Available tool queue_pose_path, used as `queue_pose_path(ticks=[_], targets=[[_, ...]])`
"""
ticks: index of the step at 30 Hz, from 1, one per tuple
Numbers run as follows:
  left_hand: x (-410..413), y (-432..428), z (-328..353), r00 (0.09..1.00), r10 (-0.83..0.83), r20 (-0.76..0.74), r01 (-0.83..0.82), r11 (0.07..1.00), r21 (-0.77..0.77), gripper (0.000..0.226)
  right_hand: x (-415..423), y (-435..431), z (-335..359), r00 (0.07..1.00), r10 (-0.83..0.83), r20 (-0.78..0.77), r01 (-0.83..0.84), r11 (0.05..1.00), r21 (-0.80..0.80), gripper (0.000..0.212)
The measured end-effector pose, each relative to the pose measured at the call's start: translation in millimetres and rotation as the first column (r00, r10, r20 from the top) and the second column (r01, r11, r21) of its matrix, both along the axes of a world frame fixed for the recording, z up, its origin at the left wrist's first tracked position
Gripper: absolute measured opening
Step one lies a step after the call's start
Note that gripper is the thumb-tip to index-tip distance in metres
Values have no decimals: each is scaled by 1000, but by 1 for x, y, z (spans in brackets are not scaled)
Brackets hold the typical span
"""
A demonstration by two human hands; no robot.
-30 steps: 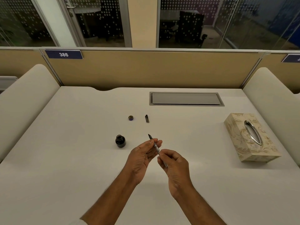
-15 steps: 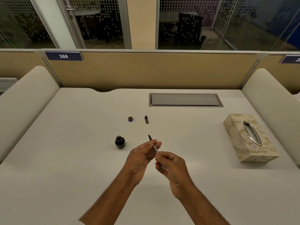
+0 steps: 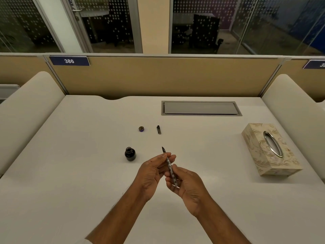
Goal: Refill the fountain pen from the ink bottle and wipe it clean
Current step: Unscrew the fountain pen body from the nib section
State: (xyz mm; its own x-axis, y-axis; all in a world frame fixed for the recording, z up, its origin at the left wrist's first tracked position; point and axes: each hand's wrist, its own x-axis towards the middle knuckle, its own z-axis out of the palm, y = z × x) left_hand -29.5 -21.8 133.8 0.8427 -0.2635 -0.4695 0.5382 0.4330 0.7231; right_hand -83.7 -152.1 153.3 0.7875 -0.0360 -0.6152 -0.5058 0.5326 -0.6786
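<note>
Progress: early. Ink bottle (image 3: 130, 154) stands open on the bench (image 3: 70, 173), dark ink inside. Both caps are off.
Bottle cap (image 3: 141, 128): lies beyond the ink bottle, a little to its right, well apart from it.
Pen cap (image 3: 159, 129): also beyond the ink bottle, further right than the bottle cap.
Fountain pen (image 3: 169, 165): in my hands, above the bench just right of the ink bottle. It slants, with the nib (image 3: 163, 149) pointing away from me, about level with the bottle and not in it.
Left hand (image 3: 151, 175): thumb and fingertips pinch the front of the pen just behind the nib.
Right hand (image 3: 186, 184): fingers curl round the rear of the patterned barrel.
Step in hand: my guess is that I am working the barrel against the front section to reach the filler. I cannot see whether any joint has parted.
Left to do: dip the nib, draw up ink, wipe the pen, close the pen and the bottle. No tissue is pulled yet.
Tissue box (image 3: 270, 148): far right of the ink bottle, untouched.
Change in the last second: small. My right hand has shifted its hold, and more of the patterned barrel now shows across its fingers. The nib has barely moved relative to the ink bottle. Bottle, both caps and tissue box lie as they did.
</note>
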Motion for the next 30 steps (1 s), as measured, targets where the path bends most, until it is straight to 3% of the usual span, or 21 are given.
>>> queue_pose_path(ticks=[11,19,30], targets=[[-1,0,2,1000,-23,-19,23,1000,2,22,1,-5,-2,999,31,-18,-30,996,87,20],[-1,0,3,999,-16,-29,16,1000,16,24,1,-6,0,998,60,-9,-60,998,-1,18],[0,-1,4,998,-29,-49,29,1000,0,21,3,-9,0,997,79,-22,-77,995,68,16]])
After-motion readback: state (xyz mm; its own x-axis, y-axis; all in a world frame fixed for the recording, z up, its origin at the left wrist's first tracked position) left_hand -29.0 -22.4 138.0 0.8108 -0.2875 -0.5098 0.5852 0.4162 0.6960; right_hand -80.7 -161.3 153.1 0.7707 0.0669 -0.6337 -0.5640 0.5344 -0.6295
